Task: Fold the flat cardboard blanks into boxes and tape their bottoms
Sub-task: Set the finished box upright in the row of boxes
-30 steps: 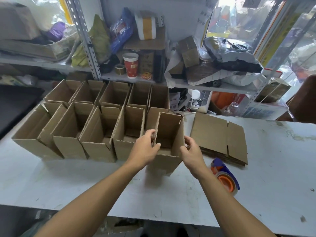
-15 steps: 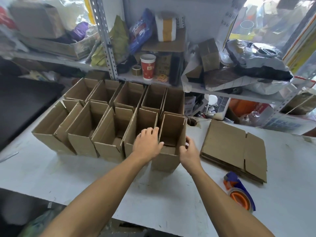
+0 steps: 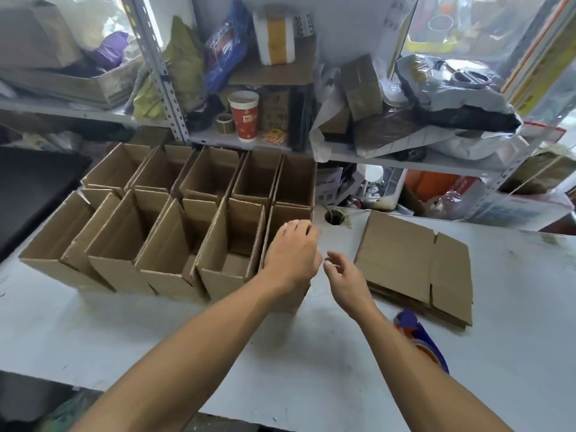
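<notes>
My left hand point(image 3: 291, 260) rests palm-down over the open top of the rightmost brown cardboard box point(image 3: 290, 219) in the near row, its fingers loosely bent over the box's far right edge; I cannot tell whether they grip it. My right hand point(image 3: 344, 277) hangs just right of that box, touching nothing, fingers relaxed and slightly apart, holding nothing.

Ten upright, open-topped brown cardboard boxes stand in two rows of five on the white tabletop point(image 3: 280, 353), packed side by side. The ones I can see into hold nothing but their folded bottom flaps.

To the right of my right hand lies a stack of flat brown cardboard blanks point(image 3: 414, 263). Just near of the stack, partly hidden behind my right forearm, sits a blue and orange tape dispenser point(image 3: 420, 341).

On the cluttered metal shelf point(image 3: 218, 140) beyond the boxes stands a red and white paper cup point(image 3: 244, 116).
</notes>
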